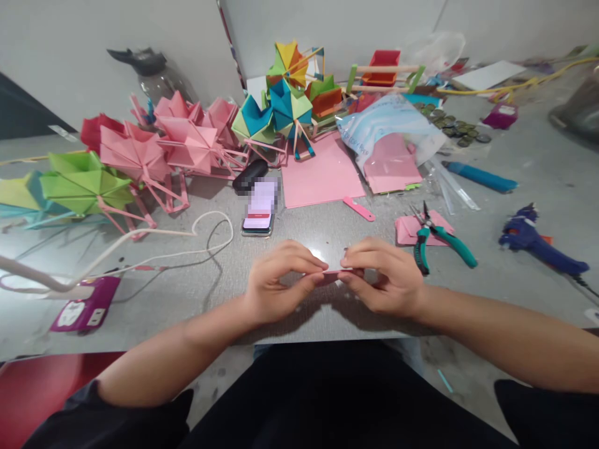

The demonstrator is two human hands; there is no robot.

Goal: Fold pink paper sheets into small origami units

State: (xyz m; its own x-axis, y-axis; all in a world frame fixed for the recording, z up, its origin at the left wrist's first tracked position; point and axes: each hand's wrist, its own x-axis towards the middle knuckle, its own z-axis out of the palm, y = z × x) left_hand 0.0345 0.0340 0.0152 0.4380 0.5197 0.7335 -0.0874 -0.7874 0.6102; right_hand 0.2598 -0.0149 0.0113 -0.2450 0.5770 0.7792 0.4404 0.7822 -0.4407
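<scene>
Between my two hands is a small folded piece of pink paper (331, 272), held level just above the grey table near its front edge. My left hand (283, 277) pinches its left end between thumb and fingertips. On the right end, my right hand (381, 274) has the same kind of pinch. The fingers cover most of the paper, so its full shape is hidden. Beyond the hands lie a pink cutter (359, 209) and a phone (260, 206) with a lit screen. To the right, green-handled pliers (442, 240) rest on folded pink paper (406, 230).
Folded paper models (189, 137) in several colours line the back left. Pink sheets (321, 178) and a plastic bag (388, 128) lie at the back middle. A blue glue gun (543, 240) is at right; a white cable (140, 240) and purple box (87, 305) are at left.
</scene>
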